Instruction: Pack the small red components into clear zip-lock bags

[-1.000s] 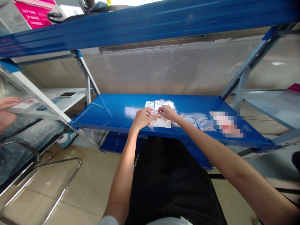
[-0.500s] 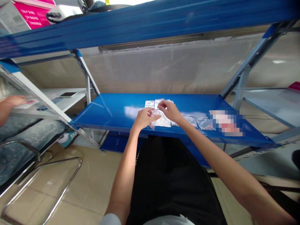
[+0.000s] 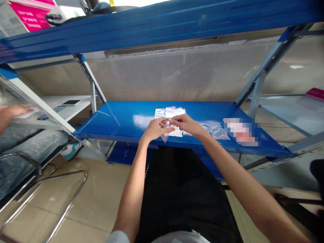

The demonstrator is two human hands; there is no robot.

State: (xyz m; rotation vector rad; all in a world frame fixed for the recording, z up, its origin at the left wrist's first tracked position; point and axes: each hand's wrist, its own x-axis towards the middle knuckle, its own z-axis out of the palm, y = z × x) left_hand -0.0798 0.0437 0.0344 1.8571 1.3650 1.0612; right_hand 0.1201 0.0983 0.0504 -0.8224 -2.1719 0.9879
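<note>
My left hand [image 3: 155, 130] pinches a small clear plastic bag [image 3: 165, 137], which hangs tilted at the front edge of the blue shelf [image 3: 121, 118]. Thumb and fingers of my right hand [image 3: 186, 124] are closed at the top of the same bag; the exact grip is partly hidden. Behind my hands lie several flat clear bags [image 3: 159, 113]. Under my right hand rests a whitish clear bag [image 3: 176, 132]. Farther right, a clear bag with small reddish bits [image 3: 219, 132] lies flat.
A blurred-out pale and reddish item [image 3: 241, 132] lies at the shelf's right end. A blue upper shelf beam [image 3: 162, 28] crosses overhead. At left, another person's hand [image 3: 17, 109] rests over a white shelf with phones [image 3: 71, 102]. A metal chair frame [image 3: 63, 209] stands below.
My right hand has come down and closer to my left, its fingers now at the bag's top. The small bag shows more below my left hand. The view has shifted slightly.
</note>
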